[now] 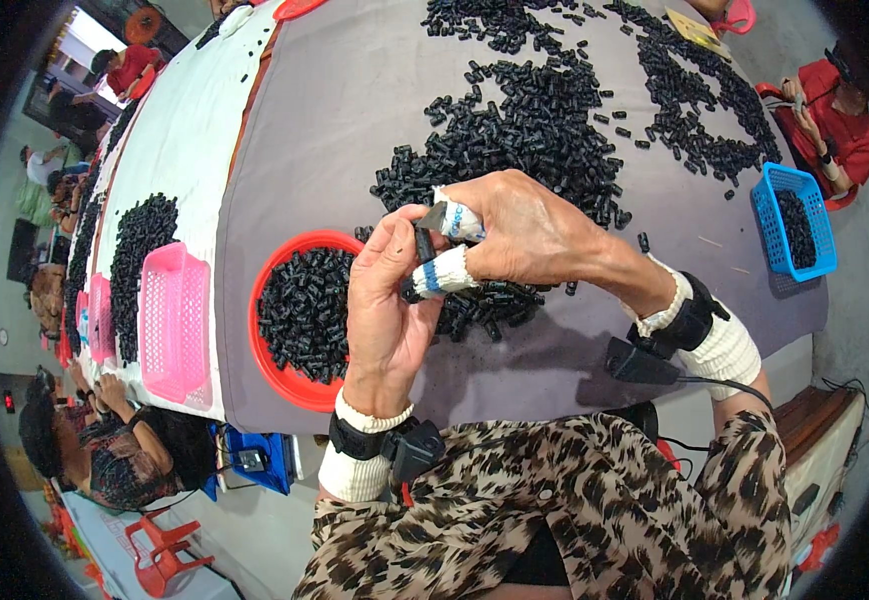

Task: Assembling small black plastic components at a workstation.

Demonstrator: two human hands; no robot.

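Over the near edge of the big heap, my two hands meet. My left hand (391, 318) pinches a small black cylindrical part (424, 246) between thumb and fingers. My right hand (530, 228), with white blue-striped cloth sleeves on its thumb and a finger, closes around a small grey blade-like piece (435, 217) against that part. The right fingertips are partly hidden, so the tool's full shape cannot be made out. Left of my hands stands a round red basin (260, 345) filled with similar black parts. A large heap of black parts (515, 130) spreads beyond my hands.
A pink basket (175, 325) stands left of the red basin, beside another black heap (145, 250). At the right edge a blue basket (822, 245) holds black parts. People sit around the tables, one at right in red (835, 125). Straps and cables hang from both my wrists.
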